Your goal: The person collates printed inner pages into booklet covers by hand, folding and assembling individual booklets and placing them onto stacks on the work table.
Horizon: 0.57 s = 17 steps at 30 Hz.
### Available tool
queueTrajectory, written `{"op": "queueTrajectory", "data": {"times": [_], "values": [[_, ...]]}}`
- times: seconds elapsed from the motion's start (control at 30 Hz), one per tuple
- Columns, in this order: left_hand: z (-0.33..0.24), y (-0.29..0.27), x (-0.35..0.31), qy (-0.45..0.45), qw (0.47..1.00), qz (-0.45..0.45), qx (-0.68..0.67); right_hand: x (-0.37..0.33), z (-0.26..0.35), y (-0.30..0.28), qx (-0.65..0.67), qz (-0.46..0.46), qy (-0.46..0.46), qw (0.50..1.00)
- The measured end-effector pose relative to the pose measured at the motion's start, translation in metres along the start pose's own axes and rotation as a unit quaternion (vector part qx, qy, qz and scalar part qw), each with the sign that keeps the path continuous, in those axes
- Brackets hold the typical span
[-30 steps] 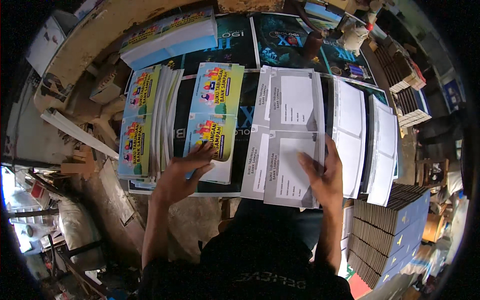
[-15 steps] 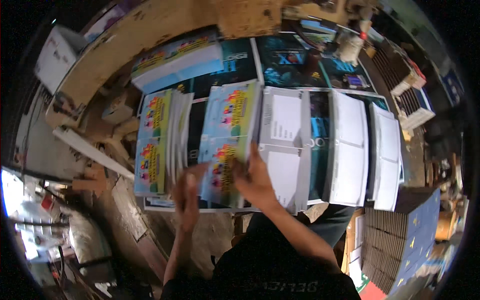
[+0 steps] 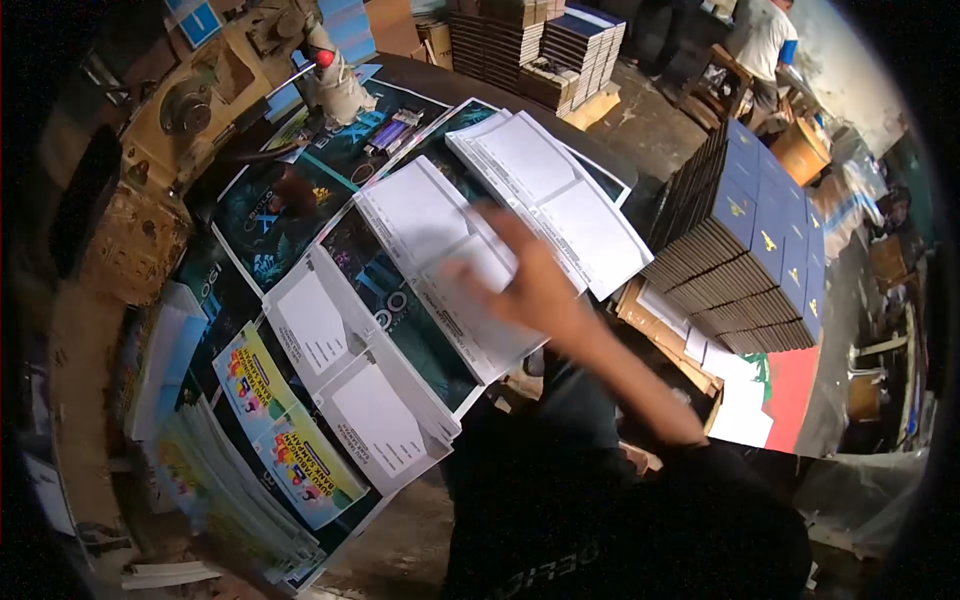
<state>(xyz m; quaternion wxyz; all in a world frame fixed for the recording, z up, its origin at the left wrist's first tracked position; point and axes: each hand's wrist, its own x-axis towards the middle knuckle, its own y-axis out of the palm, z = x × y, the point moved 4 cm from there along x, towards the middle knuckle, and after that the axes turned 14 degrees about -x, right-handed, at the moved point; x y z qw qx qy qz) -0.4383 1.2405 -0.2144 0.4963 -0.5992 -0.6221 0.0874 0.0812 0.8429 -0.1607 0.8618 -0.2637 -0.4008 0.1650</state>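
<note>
My right hand [image 3: 535,290] hovers over or touches a stack of white printed sheets [image 3: 425,215]; motion blur hides which. Its fingers are spread, and I see nothing held in them. Left of it lies another stack of white and grey sheets [image 3: 370,405]. Beside that is a colourful yellow and blue printed stack [image 3: 285,430]. A blurred, fanned stack of similar booklet sheets [image 3: 225,490] sits at the lower left. My left hand's fingers are hidden; only a dim brownish shape, perhaps my left arm [image 3: 230,568], shows below that fanned stack.
Dark printed sheets [image 3: 270,215] cover the table. A further white stack [image 3: 555,200] lies at the right. Beyond the table stands a tall pile of blue-covered books [image 3: 745,230]. Machine parts [image 3: 190,105] rise at far left. A person [image 3: 762,40] is in the background.
The view has swung right, bringing the blue books nearer the middle. My right hand has left the colourful stack for the white sheets. My left hand has dropped toward the lower left edge.
</note>
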Motion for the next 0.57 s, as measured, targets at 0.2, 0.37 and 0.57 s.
{"op": "queueTrajectory", "data": {"times": [0.2, 0.37, 0.57], "values": [[0.008, 0.008, -0.001, 0.118, 0.941, -0.102, 0.300, -0.023, -0.139, -0.092, -0.381, -0.017, 0.186, 0.906], [-0.228, 0.030, -0.010, 0.195, 0.981, 0.003, 0.004, -0.027, -0.141, -0.110, -0.338, -0.025, 0.160, 0.927], [-0.403, 0.143, -0.092, 0.395, 0.852, 0.261, -0.225, -0.029, -0.121, -0.126, -0.148, 0.028, 0.240, 0.959]]}}
